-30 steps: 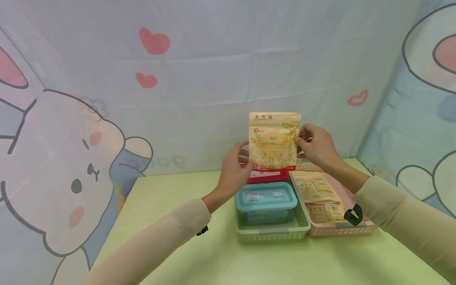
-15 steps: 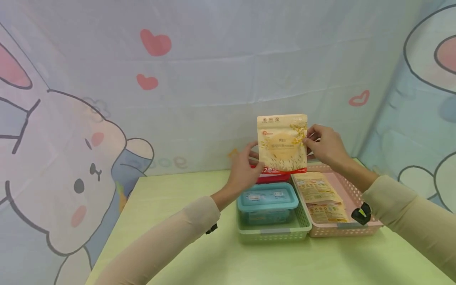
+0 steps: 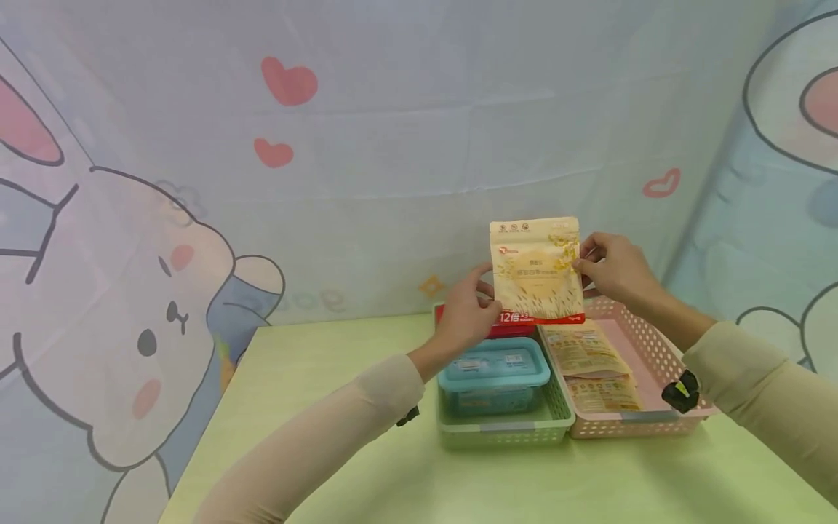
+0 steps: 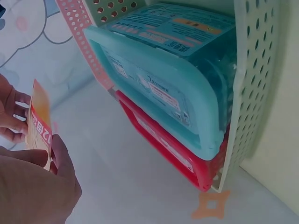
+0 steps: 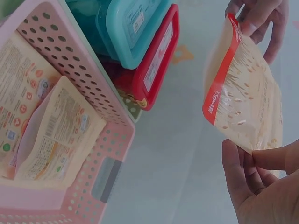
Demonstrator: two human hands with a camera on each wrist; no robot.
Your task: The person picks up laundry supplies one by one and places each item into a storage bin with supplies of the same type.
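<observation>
A cream pouch (image 3: 537, 273) with a yellow circle, printed grain and a red lower band is held upright above the baskets, front toward the head camera. My left hand (image 3: 463, 309) pinches its lower left edge between thumb and fingers, as the left wrist view also shows. On the opposite side my right hand (image 3: 615, 269) pinches the right edge; in the right wrist view the thumb (image 5: 273, 158) lies against the pouch. Below, two more pouches (image 3: 583, 349) lie in the pink basket (image 3: 655, 356), overlapping, with their printed backs up.
Left of the pink basket, a green basket (image 3: 507, 437) holds a box with a teal lid (image 3: 494, 364) and, behind it, a red-lidded box (image 4: 161, 140). Both baskets stand on a light green table (image 3: 340, 364). A cartoon-printed cloth (image 3: 393, 145) hangs behind.
The pouch has moved right and slightly down in the head view, with both hands keeping their pinch on it. The baskets and their contents stay in place.
</observation>
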